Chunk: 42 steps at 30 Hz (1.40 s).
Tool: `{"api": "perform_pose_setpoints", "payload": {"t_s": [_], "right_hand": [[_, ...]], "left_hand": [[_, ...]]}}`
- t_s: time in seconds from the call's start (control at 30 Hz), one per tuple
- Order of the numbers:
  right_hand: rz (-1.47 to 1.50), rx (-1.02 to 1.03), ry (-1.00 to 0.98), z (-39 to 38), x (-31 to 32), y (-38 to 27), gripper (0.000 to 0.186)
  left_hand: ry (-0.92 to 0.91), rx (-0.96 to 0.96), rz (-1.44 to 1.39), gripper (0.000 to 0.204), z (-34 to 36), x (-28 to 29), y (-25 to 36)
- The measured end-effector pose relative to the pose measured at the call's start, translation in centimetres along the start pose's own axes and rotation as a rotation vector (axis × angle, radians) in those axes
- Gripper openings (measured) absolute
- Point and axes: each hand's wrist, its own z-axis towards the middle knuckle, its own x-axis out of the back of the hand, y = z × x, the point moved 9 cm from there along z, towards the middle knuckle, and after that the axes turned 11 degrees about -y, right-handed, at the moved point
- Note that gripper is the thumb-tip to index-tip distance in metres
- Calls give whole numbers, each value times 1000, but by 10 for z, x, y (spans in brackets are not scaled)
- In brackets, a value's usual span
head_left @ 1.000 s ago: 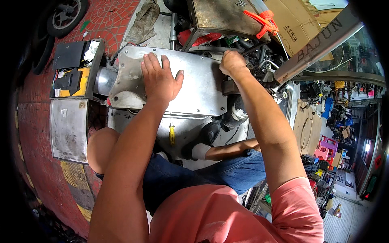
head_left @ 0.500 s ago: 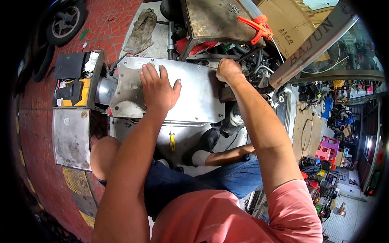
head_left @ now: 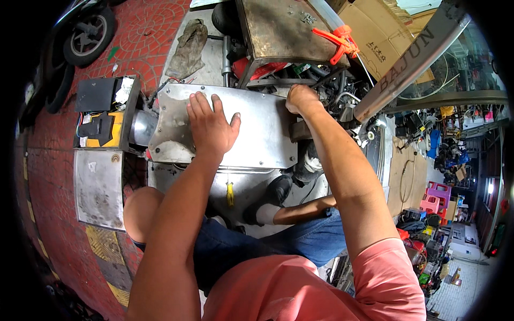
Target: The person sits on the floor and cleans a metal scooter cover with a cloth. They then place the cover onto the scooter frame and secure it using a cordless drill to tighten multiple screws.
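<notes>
A flat silver metal plate [head_left: 249,131] with screws along its edges lies before me. My left hand [head_left: 213,127] rests palm down on it, left of the middle, thumb and fingers stretched out. At the plate's far right corner my right hand [head_left: 302,99] is closed in a fist. Anything inside that fist is hidden from view. Below the plate's near edge a yellow-handled screwdriver [head_left: 230,193] points its shaft toward the plate.
Beyond the plate stands a worn metal stool or table [head_left: 284,32] with small screws on top. An orange-triggered caulking gun [head_left: 338,43] leans beside it. A thick metal post [head_left: 409,61] slants at right. At left sits an open metal box [head_left: 131,115]; a grey rag [head_left: 188,48] lies behind.
The whole view has shifted slightly, so the plate and box appear a little lower. Both hands keep nearly the same places, left flat on the plate, right closed at its corner.
</notes>
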Motion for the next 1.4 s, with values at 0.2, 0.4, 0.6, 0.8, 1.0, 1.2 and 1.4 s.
{"api": "perform_pose_setpoints", "payload": {"t_s": [0.2,0.4,0.6,0.8,1.0,1.2,1.4], "right_hand": [[-25,24,29,13,-9,12,40],[-64,39,50,4,-5,1,38],[-56,35,87,5,-7,5,38],[-37,0,68,1,-5,4,35],[-49,12,62,5,-8,6,39],[-18,18,90,6,-8,4,37],[-25,-30,21,16,-18,13,42]], "left_hand": [[19,-14,-12,83,1,2,7],[-12,7,-15,84,1,2,2],[-54,18,9,84,2,2,5],[-83,31,22,86,1,3,4],[-107,42,29,86,2,1,5],[-109,50,35,87,3,-2,4],[-119,38,28,87,3,2,10]]}}
